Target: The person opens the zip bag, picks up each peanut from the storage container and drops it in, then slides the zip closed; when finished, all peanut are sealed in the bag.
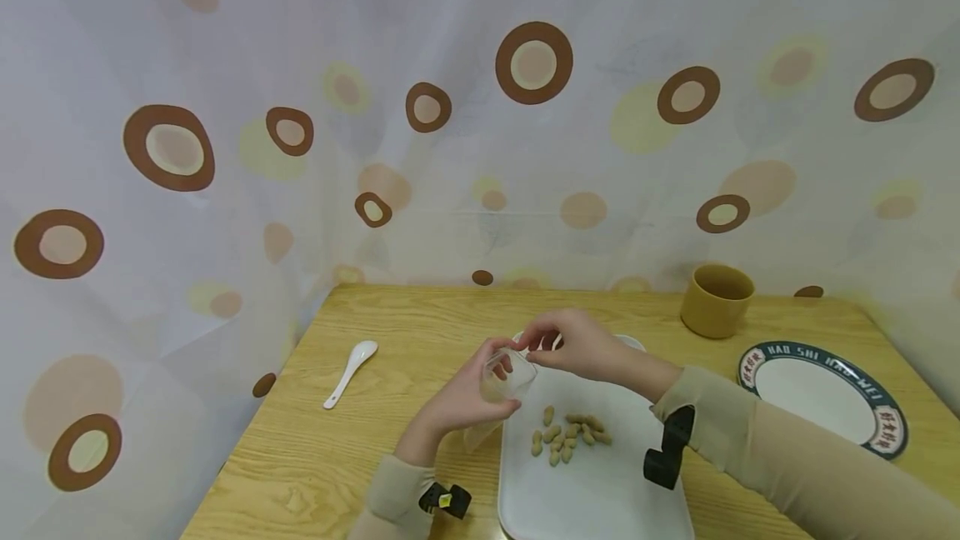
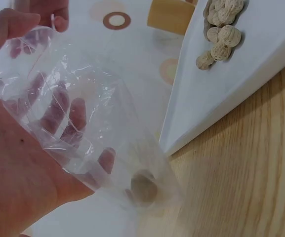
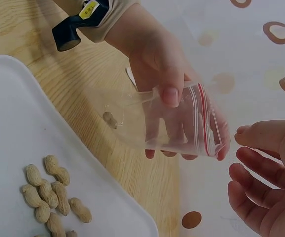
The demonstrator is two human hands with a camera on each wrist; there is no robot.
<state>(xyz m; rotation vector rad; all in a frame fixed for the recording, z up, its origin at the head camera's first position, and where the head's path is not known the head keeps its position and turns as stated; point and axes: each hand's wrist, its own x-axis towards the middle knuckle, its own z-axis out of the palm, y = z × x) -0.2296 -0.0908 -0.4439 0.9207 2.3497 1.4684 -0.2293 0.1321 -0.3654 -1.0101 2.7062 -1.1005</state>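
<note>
My left hand (image 1: 468,394) holds a clear zip bag (image 3: 167,121) with a red stripe along its mouth, thumb on the near side and fingers behind it. One peanut (image 3: 110,120) lies low inside the bag, visible through the plastic. At the bag's mouth is my right hand (image 3: 268,173), its thumb and fingers loosely bent with a gap between them and nothing held. Several unshelled peanuts (image 1: 568,433) lie in a loose heap on a white tray (image 1: 607,494), below and beside both hands. The bag's lower end hangs just left of the tray.
A white spoon (image 1: 351,373) lies on the wooden table (image 1: 270,465) at the left. Towards the back right stands a mustard-yellow cup (image 1: 712,307), with a green-rimmed plate (image 1: 817,398) in front of it. A patterned curtain (image 1: 465,148) hangs behind the table.
</note>
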